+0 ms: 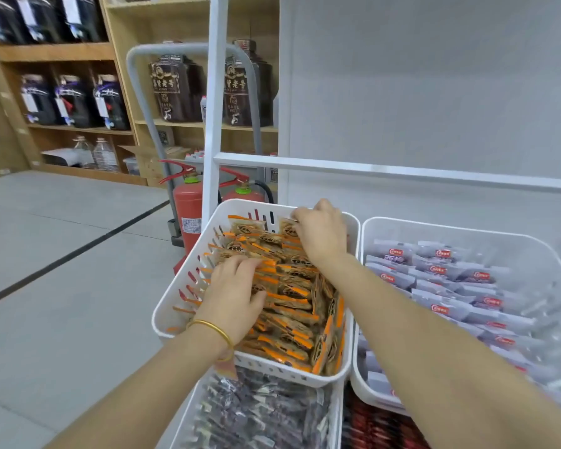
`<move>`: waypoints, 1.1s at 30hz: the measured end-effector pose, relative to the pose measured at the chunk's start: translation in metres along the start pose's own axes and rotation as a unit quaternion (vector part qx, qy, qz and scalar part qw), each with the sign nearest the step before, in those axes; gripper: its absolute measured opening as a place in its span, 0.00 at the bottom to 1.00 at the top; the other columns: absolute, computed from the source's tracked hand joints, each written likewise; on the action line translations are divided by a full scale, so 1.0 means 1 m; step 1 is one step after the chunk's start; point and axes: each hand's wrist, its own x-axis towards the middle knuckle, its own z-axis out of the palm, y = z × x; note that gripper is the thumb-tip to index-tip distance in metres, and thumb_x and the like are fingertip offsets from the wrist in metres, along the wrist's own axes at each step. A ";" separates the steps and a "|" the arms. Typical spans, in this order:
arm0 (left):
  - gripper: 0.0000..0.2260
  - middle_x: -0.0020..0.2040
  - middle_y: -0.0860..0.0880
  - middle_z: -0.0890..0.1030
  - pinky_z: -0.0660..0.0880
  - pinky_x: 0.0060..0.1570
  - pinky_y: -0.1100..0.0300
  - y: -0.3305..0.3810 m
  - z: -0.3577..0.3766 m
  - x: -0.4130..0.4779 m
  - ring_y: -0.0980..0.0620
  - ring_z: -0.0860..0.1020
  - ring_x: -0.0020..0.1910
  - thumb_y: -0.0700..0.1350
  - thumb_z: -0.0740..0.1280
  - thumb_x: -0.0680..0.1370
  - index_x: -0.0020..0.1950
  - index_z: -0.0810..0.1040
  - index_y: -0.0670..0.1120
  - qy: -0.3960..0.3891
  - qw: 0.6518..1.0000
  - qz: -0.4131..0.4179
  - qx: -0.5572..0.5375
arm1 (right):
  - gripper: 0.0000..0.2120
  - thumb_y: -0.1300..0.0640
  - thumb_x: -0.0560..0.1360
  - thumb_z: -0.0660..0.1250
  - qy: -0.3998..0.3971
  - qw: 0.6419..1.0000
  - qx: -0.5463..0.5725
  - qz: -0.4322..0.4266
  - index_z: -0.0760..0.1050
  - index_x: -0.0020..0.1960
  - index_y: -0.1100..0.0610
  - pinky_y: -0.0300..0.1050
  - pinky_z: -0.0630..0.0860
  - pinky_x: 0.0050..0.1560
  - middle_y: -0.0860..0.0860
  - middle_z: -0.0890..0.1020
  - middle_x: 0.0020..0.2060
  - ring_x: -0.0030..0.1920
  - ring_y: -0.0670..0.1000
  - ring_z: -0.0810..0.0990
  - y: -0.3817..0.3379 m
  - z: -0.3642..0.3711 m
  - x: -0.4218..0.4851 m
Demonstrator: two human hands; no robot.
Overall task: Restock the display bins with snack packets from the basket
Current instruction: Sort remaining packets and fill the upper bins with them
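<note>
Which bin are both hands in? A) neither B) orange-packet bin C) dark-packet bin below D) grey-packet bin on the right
B: the left hand and right hand both touch the orange packets inside the white slotted bin; the grey packets alongside go untouched.
</note>
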 end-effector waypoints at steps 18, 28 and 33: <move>0.18 0.68 0.48 0.67 0.52 0.66 0.63 -0.046 -0.050 -0.331 0.47 0.61 0.69 0.49 0.60 0.80 0.69 0.68 0.47 -0.353 0.926 -0.119 0.057 | 0.07 0.62 0.76 0.67 -0.382 0.808 0.426 0.141 0.78 0.53 0.57 0.40 0.77 0.45 0.51 0.81 0.43 0.37 0.42 0.77 -0.128 0.019 -0.381; 0.20 0.67 0.48 0.66 0.66 0.65 0.51 -0.064 -0.037 -0.378 0.48 0.63 0.67 0.54 0.55 0.80 0.71 0.64 0.49 -0.463 0.862 -0.076 0.191 | 0.36 0.45 0.73 0.70 -0.675 0.735 0.029 -0.053 0.58 0.73 0.57 0.52 0.71 0.61 0.56 0.67 0.68 0.65 0.58 0.70 -0.129 0.110 -0.522; 0.21 0.68 0.50 0.66 0.65 0.65 0.53 -0.067 -0.038 -0.380 0.49 0.61 0.68 0.55 0.53 0.80 0.71 0.62 0.50 -0.459 0.870 -0.076 0.161 | 0.25 0.46 0.66 0.74 -0.714 0.697 -0.030 -0.055 0.71 0.57 0.57 0.45 0.76 0.49 0.52 0.77 0.52 0.52 0.52 0.77 -0.123 0.122 -0.552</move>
